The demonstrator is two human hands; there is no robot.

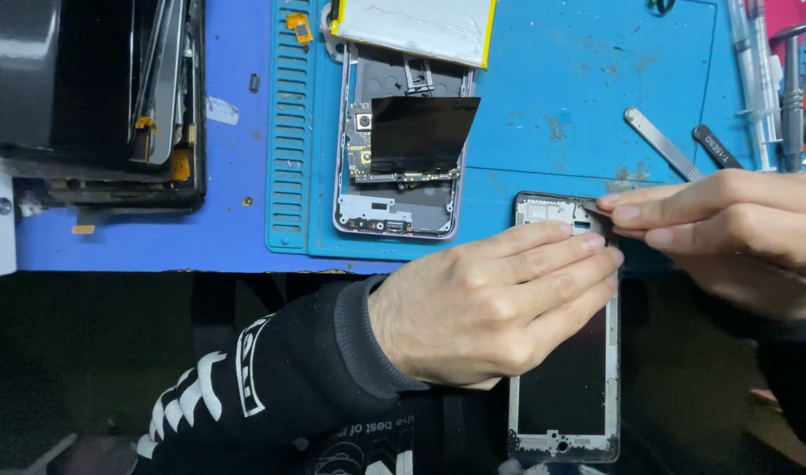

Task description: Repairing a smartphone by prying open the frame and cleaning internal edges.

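While both hands meet at the frame's top corner, the blue mat (579, 97) carries everything else. Largest first: one mat, with a dark tray (95, 105) of stacked parts off to its left.

One opened phone body (398, 167) lies on the mat, a black shield (420, 132) tilted over its board. One battery (416, 26), pale with a yellow edge, overlaps its top.

One screen frame (565, 387) hangs past the table edge towards the person. Left hand (482, 308) lies flat over it, fingers extended and close together, pressing it down. Right hand (728, 229) is pinched narrow on a small grey piece (590, 205) at the frame's top right corner; what the piece is, I cannot tell.

Judgement on doing this well: keep the left hand's weight steady, so the overhanging frame does not tip; work the pinched piece slowly and low along the edge, not upward, since the rail there looks thin.

Two flat metal tools (662, 145) lie near the right hand. More tools at far right, count unclear. One small orange part (299, 26) sits top centre.
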